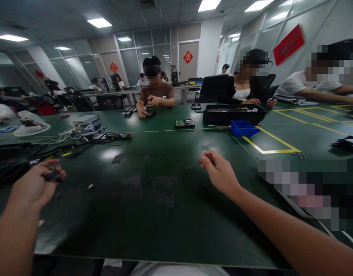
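Observation:
My right hand [218, 170] is closed around the handle of a thin screwdriver [195, 165] above the green table. The screwdriver's slim metal shaft points left and a little down, and a bit of red shows where it leaves my fingers. On the left, my left hand [35, 182] curls its fingers about a small dark object [52, 175], too blurred to name. Black cables lie on the table just beyond that hand.
Across the green table [121, 230], a person [156, 92] works on a small board. A hard drive [184, 123], a black case [233, 114] and a blue bin [244, 128] stand ahead. Tangled cables [87, 134] and a white fan [32, 124] lie left. More people sit right.

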A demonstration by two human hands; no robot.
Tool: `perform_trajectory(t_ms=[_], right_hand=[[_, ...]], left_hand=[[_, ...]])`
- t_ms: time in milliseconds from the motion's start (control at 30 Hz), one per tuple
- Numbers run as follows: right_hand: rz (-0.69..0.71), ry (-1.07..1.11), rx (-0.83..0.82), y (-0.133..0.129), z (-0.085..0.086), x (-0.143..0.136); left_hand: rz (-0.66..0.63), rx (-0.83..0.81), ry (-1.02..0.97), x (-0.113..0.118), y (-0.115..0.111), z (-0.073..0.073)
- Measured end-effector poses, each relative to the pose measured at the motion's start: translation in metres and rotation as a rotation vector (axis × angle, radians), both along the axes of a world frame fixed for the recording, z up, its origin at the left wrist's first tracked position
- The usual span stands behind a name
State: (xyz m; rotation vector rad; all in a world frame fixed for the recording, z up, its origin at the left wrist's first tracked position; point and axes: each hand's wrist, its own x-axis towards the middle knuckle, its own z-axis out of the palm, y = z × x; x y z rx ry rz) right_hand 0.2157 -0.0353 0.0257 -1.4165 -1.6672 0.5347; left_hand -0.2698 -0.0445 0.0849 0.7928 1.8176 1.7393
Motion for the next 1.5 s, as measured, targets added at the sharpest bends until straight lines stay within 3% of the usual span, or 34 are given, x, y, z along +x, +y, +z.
perform_trajectory(t_ms=[167,333,467,600,700,833,933,1100,1500], right_hand=[[0.003,-0.003,0.0,-0.001,0.0,0.001],[-0.003,0.011,0.005,0.0,-0.001,0.0],[-0.009,0.023,0.021,0.0,-0.003,0.0],[-0.001,0.035,0.029,0.0,-0.003,0.0],[0.001,0.03,0.031,-0.001,-0.001,-0.001],[0.006,0.033,0.035,-0.002,0.0,-0.001],[0.01,0.115,0.065,-0.004,-0.001,-0.001],[0.092,0.301,0.07,-0.005,-0.002,-0.003],[0.071,0.136,0.071,-0.006,-0.003,-0.004]], left_hand=[[-0.19,0.025,-0.144,0.059,0.028,-0.001],[-0.448,0.062,-0.136,0.123,0.055,-0.011],[-0.657,0.082,-0.084,0.18,0.062,-0.014],[-0.832,0.047,0.164,0.23,0.058,-0.021],[-0.939,-0.05,0.489,0.256,0.051,-0.04],[-0.988,-0.06,0.66,0.27,0.046,-0.07],[-1.034,-0.009,0.703,0.268,0.045,-0.08],[-1.077,0.072,0.698,0.262,0.045,-0.081],[-1.109,0.123,0.711,0.26,0.046,-0.082]])
